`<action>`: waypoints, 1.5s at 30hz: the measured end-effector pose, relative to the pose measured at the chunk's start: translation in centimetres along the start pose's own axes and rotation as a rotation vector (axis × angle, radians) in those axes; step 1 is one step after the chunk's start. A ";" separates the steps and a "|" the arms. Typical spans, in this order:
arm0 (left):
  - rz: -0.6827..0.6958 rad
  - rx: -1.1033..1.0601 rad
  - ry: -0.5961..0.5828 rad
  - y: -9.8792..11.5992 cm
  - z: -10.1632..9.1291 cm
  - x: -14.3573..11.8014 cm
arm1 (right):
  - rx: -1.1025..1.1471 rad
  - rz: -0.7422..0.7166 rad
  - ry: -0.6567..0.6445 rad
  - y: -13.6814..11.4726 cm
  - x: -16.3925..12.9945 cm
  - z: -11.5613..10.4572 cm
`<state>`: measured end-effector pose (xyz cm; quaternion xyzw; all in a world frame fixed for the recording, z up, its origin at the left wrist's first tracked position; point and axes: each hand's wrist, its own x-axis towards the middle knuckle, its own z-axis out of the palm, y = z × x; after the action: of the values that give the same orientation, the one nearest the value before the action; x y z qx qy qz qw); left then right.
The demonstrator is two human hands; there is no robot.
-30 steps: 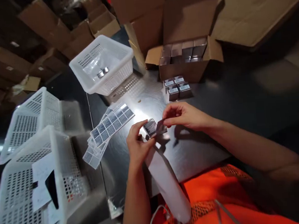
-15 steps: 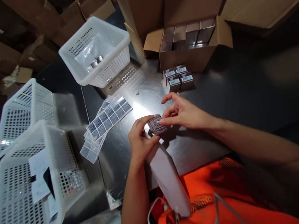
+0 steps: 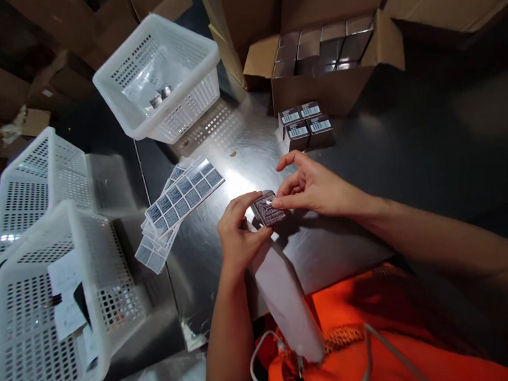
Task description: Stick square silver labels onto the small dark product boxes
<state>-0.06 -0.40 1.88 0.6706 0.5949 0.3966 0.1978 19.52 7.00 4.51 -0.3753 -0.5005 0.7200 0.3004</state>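
My left hand (image 3: 241, 226) is closed around a small dark box (image 3: 269, 210), with fingers at its far side and the thumb at its near side. Fine pale print covers the face turned upward. On the right corner of that face rests a fingertip of my right hand (image 3: 308, 189); its uppermost finger is held out apart and the middle ones are bent. Nothing shows within the right hand. Left of my hands, several sheets of silver-grey rectangular labels (image 3: 185, 198) lie overlapping. Beyond my right hand, several dark boxes with barcode labels (image 3: 305, 126) stand grouped.
An open carton (image 3: 317, 93) of dark boxes stands at the back. A white basket (image 3: 187, 111) holds clear plastic and small dark pieces. More white baskets (image 3: 97, 341) are at left. A long white object (image 3: 286, 304) lies below my left hand, by the metal table's (image 3: 328, 255) edge.
The view has shifted slightly. The fingertip of my right hand stays at the box's corner, and the box's printed face is a little more exposed. My left hand keeps its hold.
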 end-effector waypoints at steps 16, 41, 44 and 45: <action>-0.326 0.157 0.371 -0.8 0.0 0.5 | -0.666 -0.515 0.476 1.7 -0.9 0.9; -0.697 -0.045 0.535 -4.8 -1.8 2.5 | -1.355 -0.742 -0.091 3.8 1.8 8.6; -0.714 -0.022 0.495 -4.6 -1.8 2.5 | -1.322 -0.848 -0.092 4.6 2.5 7.9; -0.718 0.001 0.484 -4.4 -1.8 2.4 | -1.326 -0.889 -0.098 4.9 2.6 7.6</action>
<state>-4.27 2.42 0.41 0.3090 0.8197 0.4483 0.1779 11.43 3.81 0.94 -0.2092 -0.9396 0.1011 0.2515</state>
